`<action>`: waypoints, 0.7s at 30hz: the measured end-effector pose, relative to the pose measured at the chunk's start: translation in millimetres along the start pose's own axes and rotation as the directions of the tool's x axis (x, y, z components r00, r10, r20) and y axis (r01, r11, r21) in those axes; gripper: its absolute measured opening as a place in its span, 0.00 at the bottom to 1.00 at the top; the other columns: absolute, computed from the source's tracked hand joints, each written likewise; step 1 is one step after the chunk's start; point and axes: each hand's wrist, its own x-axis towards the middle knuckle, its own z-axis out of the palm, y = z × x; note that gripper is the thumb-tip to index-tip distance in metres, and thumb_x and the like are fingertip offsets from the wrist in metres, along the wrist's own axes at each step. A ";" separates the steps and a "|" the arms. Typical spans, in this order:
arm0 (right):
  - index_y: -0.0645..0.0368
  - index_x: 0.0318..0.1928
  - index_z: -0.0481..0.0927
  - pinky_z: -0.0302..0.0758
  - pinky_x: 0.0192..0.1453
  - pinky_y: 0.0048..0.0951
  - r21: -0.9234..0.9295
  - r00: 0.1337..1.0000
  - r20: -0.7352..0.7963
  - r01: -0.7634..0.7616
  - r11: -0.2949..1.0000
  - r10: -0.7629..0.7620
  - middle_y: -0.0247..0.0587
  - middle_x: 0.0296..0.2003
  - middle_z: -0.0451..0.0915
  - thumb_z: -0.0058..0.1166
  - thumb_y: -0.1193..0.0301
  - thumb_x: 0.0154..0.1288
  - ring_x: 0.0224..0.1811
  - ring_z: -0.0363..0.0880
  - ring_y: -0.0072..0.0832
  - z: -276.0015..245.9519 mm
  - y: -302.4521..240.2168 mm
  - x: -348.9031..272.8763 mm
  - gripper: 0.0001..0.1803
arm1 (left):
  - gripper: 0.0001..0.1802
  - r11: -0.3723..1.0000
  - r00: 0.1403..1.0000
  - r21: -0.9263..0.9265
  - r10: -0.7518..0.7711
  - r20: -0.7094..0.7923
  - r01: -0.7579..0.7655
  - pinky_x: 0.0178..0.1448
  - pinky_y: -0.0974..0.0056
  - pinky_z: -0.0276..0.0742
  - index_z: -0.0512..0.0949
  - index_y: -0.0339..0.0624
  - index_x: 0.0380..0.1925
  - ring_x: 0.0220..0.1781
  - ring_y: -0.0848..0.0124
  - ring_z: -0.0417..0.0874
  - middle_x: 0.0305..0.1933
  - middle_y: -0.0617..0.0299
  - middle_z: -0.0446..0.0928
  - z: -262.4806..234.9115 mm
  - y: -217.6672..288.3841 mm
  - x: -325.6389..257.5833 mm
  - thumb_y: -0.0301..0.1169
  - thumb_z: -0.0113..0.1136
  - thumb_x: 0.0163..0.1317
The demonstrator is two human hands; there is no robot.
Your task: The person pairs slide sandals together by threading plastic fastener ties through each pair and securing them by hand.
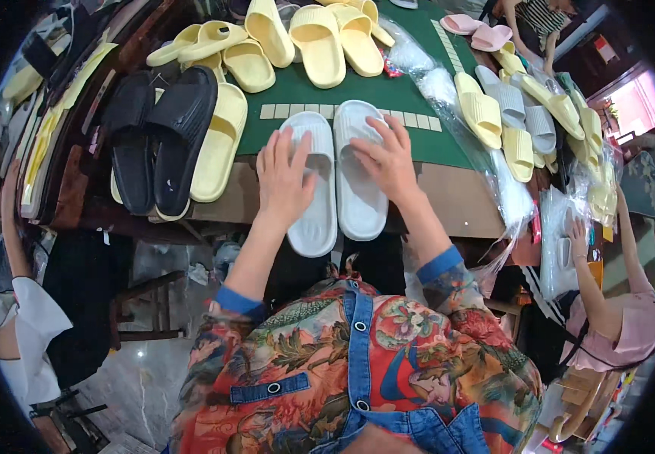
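A pair of light grey slide slippers (315, 223) lies side by side across the near edge of the table, toes pointing away from me. My left hand (285, 178) rests over the strap of the left slipper, its fingers spread. Over the strap of the right slipper (363, 216) lies my right hand (389, 160), fingers apart too. Neither hand wraps round a slipper. Each strap is partly hidden beneath the fingers.
Black slippers (182, 125) overlap a yellow slipper (221, 144) at left. Several yellow slippers (320, 45) stand at the back. White tiles (418, 121) line the green tabletop (448, 147). Clear plastic bags (442, 91) and more slippers lie at right. People work on both sides.
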 end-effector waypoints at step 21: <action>0.60 0.34 0.79 0.73 0.35 0.32 0.534 0.992 0.007 -0.109 0.838 0.125 0.42 0.28 0.77 0.56 0.73 0.55 0.31 0.76 0.37 5.4 -33.4 -27.9 0.06 | 0.18 0.952 0.986 -0.290 0.135 0.099 -0.101 0.43 0.55 0.67 0.74 0.40 0.43 0.39 0.56 0.73 0.33 0.55 0.71 16.6 23.3 -12.3 0.30 0.59 0.49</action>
